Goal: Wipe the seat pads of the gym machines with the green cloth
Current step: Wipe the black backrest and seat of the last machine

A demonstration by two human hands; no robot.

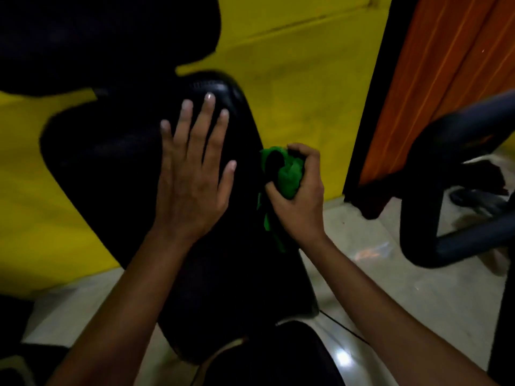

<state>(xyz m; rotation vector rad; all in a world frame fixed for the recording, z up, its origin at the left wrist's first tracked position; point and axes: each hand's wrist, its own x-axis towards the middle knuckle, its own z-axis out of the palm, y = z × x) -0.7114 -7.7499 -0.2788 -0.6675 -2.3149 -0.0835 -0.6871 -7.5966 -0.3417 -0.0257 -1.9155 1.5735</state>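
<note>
A black padded seat pad (106, 151) of a gym machine fills the middle of the view, long and tilted away from me. My left hand (192, 174) lies flat on its upper surface with the fingers spread and straight. At the pad's right edge my right hand (299, 199) grips a bunched green cloth (288, 174), with a strip of the cloth hanging down along the pad's side. Another black pad (92, 34) rises above at the top left.
A yellow wall (301, 68) stands behind the machine. An orange panel (446, 65) in a black frame is at the right, with a dark tubular machine frame (446, 151) beside it. The pale tiled floor (390, 296) shows below, and a thin black cable runs across it.
</note>
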